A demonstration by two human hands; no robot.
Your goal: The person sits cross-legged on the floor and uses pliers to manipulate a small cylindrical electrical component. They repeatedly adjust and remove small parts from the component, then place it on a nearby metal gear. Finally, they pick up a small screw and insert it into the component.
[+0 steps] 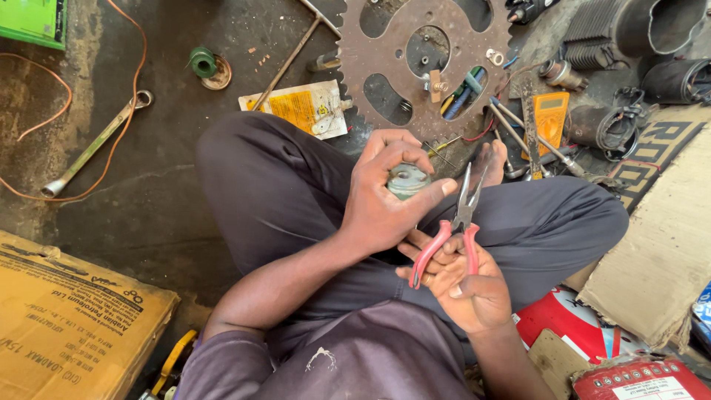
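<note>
The person sits cross-legged on a dark, oily floor, and both hands meet above the lap. The left hand is curled closed around a small round metal part, greyish-green and worn; fingers wrap over its top and the thumb runs along its lower right side, so only a portion of its face shows between them. The right hand sits just below and to the right of the left, palm up, fingers closed about the red handles of a pair of needle-nose pliers. The pliers point upward, with the slim tips close together and standing just right of the round part, beside the left thumb tip; whether the tips touch the part cannot be told. Beyond the knees lies a large rusty sprocket flat on the floor, with a yellow multimeter and several thin metal rods to its right. A printed yellow-and-white packet lies left of the sprocket, a green roll of tape farther left, and a long box spanner with an orange wire looping about it. A cardboard box occupies the lower left corner, and flattened cardboard the right side.
</note>
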